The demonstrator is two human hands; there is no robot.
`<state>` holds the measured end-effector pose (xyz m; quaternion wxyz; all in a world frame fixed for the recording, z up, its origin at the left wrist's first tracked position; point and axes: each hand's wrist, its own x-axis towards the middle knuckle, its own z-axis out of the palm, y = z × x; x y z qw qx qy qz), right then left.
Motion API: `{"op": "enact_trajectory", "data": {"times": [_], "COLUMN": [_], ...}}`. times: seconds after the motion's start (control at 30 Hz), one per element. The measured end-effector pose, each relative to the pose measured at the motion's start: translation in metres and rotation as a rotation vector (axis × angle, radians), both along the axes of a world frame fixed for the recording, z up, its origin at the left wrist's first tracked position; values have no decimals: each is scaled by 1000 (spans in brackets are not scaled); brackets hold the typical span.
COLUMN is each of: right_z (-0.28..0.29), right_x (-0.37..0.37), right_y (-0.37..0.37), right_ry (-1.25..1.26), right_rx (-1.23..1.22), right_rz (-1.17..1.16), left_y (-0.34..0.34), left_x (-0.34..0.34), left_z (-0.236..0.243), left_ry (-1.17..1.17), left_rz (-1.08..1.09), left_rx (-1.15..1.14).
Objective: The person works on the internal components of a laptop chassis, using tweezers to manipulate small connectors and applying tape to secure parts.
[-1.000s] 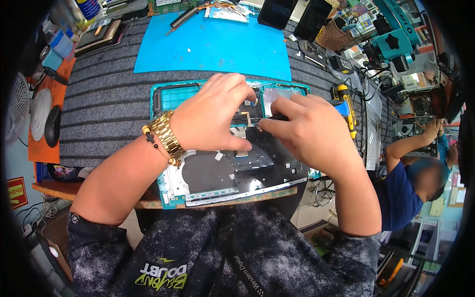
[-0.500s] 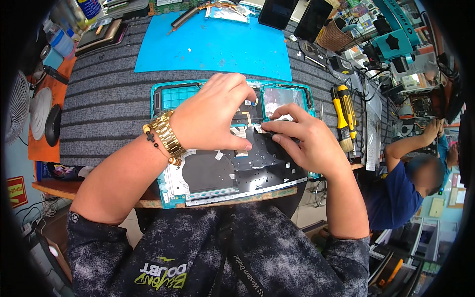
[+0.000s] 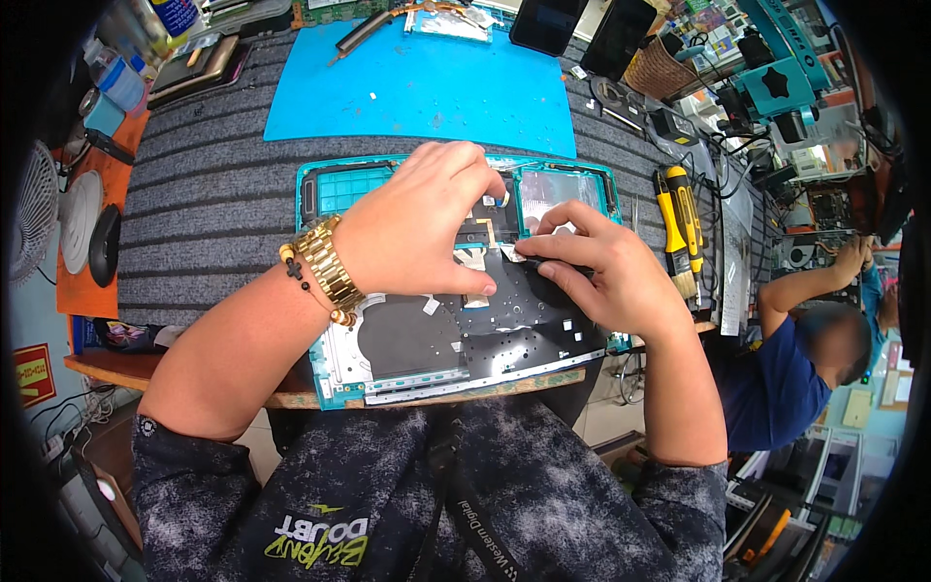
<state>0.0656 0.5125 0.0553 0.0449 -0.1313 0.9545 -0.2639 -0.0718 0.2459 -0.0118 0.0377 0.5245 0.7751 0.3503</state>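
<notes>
A laptop's teal top case (image 3: 335, 393) lies underside up in front of me, with a black film-covered keyboard plate (image 3: 524, 315) at its middle and right. My left hand (image 3: 412, 228) rests over its middle, thumb and forefinger spread apart on either side of an orange-tan ribbon cable (image 3: 489, 233). At the plate's upper edge my right hand (image 3: 606, 267) is pinched, thumb against fingers, beside a small silvery-white tab (image 3: 512, 253). Something dark shows between those fingertips, too small to name. The left hand's other fingers are hidden behind its back.
A blue mat (image 3: 417, 82) lies beyond the case on a grey ribbed cloth (image 3: 208, 204). To the right are a yellow-handled brush (image 3: 674, 228) and a yellow-and-black tool (image 3: 686, 209). Two dark phones stand at the back. A co-worker (image 3: 795, 359) sits at far right.
My right hand has shifted very slightly at the tab, its fingers still pinched. The left hand stays in place.
</notes>
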Motion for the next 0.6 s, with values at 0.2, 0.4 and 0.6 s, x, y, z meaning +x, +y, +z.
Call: {"op": "enact_trajectory", "data": {"times": [0.2,0.4,0.6], "right_z": [1,-1,-8], "right_x": [0,1,14], "right_y": [0,-4,-19], "right_ry": [-9,16,137], "right_rx": [-3,0,110], "right_rz": [-7,-26,-77], "left_y": [0,1,1], "left_x": [1,1,0], "left_z": [0,0,0], "left_ry": [2,-1,-10], "left_rz": [3,1,-5], "left_rx": [11,3,9]}}
